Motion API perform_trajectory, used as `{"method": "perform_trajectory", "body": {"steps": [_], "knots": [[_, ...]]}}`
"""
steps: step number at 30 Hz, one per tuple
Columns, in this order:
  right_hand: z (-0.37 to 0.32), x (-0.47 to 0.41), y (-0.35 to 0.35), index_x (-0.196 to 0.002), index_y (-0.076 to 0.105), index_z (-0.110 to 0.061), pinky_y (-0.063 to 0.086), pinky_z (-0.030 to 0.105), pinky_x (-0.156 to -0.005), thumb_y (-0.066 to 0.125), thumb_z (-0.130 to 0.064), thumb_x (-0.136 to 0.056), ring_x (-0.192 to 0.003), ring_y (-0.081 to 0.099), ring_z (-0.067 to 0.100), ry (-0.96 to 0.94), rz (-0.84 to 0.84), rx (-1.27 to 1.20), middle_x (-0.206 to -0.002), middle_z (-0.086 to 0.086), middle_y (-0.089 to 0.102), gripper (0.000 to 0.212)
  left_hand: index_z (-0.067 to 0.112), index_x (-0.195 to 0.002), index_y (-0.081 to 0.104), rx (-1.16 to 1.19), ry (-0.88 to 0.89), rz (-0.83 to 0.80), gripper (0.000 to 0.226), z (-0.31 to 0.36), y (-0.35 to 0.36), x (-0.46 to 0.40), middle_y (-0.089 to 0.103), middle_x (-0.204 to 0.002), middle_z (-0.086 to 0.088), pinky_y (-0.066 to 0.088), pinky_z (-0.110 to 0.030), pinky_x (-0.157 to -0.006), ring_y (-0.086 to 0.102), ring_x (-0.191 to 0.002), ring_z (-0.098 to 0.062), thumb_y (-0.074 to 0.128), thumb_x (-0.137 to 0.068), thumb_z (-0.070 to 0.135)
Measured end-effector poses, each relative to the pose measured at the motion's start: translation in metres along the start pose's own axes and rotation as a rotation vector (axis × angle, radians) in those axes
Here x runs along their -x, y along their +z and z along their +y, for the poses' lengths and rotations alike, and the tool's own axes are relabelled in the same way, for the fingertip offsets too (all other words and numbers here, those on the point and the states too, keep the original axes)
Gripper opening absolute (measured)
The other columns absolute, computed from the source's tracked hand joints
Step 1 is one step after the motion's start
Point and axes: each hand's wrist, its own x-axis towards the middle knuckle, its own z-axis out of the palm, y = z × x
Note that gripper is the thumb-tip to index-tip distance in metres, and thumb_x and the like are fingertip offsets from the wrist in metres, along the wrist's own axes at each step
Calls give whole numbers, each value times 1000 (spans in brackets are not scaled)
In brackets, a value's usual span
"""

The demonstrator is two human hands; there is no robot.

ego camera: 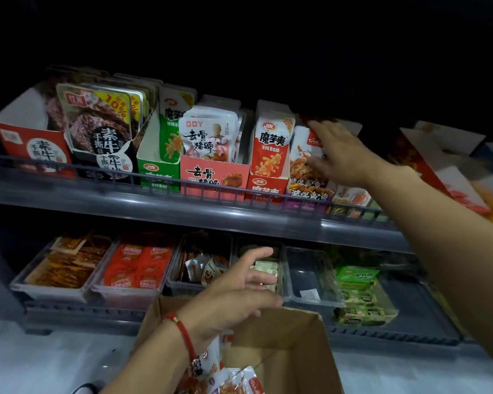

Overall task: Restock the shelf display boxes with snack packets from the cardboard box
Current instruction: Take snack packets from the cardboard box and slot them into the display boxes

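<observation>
Only one view is showing the scene, so no part is being shared with a second one. The head camera is sitting above and behind both hands and is looking forward and slightly down, close to the shelves. The right hand is reaching up and away from the lens to the purple display box on the upper shelf, right of centre. The left hand is hovering nearer the lens, over the cardboard box at the bottom edge. The wide lens is bending the shelf lines, and the top of the frame is staying dark.
</observation>
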Motion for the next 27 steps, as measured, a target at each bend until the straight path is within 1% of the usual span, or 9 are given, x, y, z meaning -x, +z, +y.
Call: {"method": "perform_trajectory", "body": {"steps": [4, 9, 12, 14, 17, 19, 23, 25, 27], "knots": [[8, -6, 2, -159, 14, -17, 29, 55, -118, 62, -45, -95, -147, 27, 31, -22, -30, -32, -160, 12, 28, 85, 51, -142, 41, -10, -1, 9, 73, 1, 0, 1, 66, -128, 11, 55, -43, -102, 60, -122, -10, 77, -88, 18], [12, -4, 5, -160, 9, -20, 24, 61, -119, 63, -52, -92, -149, 22, 34, -9, 6, -2, -162, 11, 24, 93, 48, -142, 41, -37, -17, 23, 69, 1, -1, 1, 69, -124, 11, 57, -41, -99, 67, -111, -6, 75, -90, 17], [9, 8, -1, -160, 13, -18, 23, 56, -121, 60, -49, -94, -151, 20, 34, 4, 130, 19, -163, 13, 22, 87, 44, -144, 42, -128, -40, 66, 63, 1, -3, 3, 68, -123, 12, 57, -38, -98, 65, -110, -6, 71, -94, 19], [-3, 26, -8, -156, 26, -14, 32, 52, -117, 54, -42, -97, -146, 30, 33, -39, 278, 3, -158, 15, 32, 71, 41, -143, 45, -275, -87, 86, 55, -4, -7, 2, 66, -120, 12, 55, -36, -99, 63, -109, -6, 67, -96, 23], [-31, 63, -8, -133, 52, -9, 50, 44, -88, 50, -30, -94, -112, 56, 30, -149, 505, -18, -127, 14, 57, 45, 35, -139, 49, -599, -152, 110, 46, -21, -16, 1, 63, -119, 9, 55, -35, -95, 63, -104, -9, 63, -96, 30], [-51, 91, 2, -115, 60, -9, 47, 37, -68, 51, -24, -93, -87, 59, 23, -177, 556, -43, -106, 9, 63, 28, 35, -138, 50, -840, -197, 126, 45, -31, -22, 4, 65, -123, 5, 57, -35, -90, 65, -103, -16, 59, -94, 36], [-90, 144, 49, -96, 62, -18, 46, 28, -59, 54, -25, -89, -66, 56, 16, -170, 353, -232, -85, -3, 65, 13, 32, -120, 59, -1039, -328, 91, 29, -66, -32, 4, 70, -101, 4, 57, -35, -80, 67, -88, -18, 56, -91, 38], [-107, 164, 85, -92, 60, -25, 54, 34, -59, 47, -37, -87, -67, 62, 19, -171, 148, -244, -83, -6, 66, 19, 30, -122, 58, -1094, -355, 30, 29, -73, -28, 11, 68, -122, 1, 54, -38, -94, 65, -104, -21, 56, -95, 38], [-124, 181, 122, -97, 60, -25, 57, 37, -65, 42, -42, -93, -69, 62, 18, -189, -185, -191, -84, -6, 63, 26, 22, -130, 54, -1100, -465, -19, 29, -88, -23, 16, 55, -147, -3, 50, -35, -102, 59, -123, -25, 51, -102, 30]]}}
